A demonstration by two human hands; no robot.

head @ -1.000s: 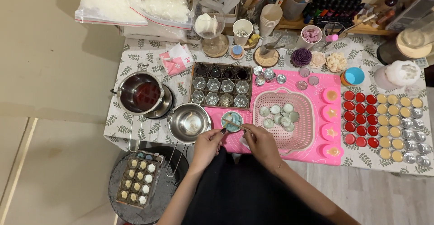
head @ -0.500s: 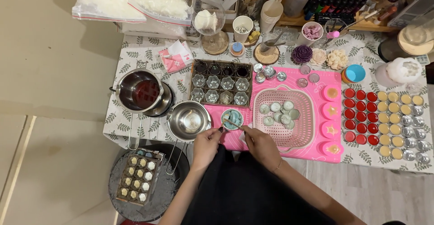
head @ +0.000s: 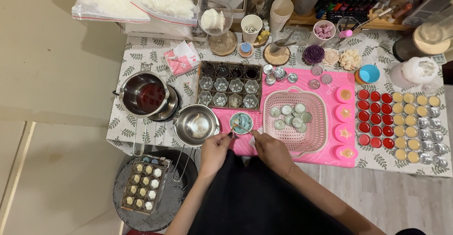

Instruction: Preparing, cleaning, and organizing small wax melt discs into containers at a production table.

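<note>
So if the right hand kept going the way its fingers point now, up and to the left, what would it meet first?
Most likely the small blue-filled cup just ahead of the right hand; depth is hard to judge from above.

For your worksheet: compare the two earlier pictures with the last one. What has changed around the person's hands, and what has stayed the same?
Very little changed. The left hand and right hand stay close together at the small round tin of blue pieces on the pink mat, shifting only slightly; nothing was clearly picked up or let go. The pink basket, steel bowl, red-filled pot and tray of moulds stayed put.
</note>
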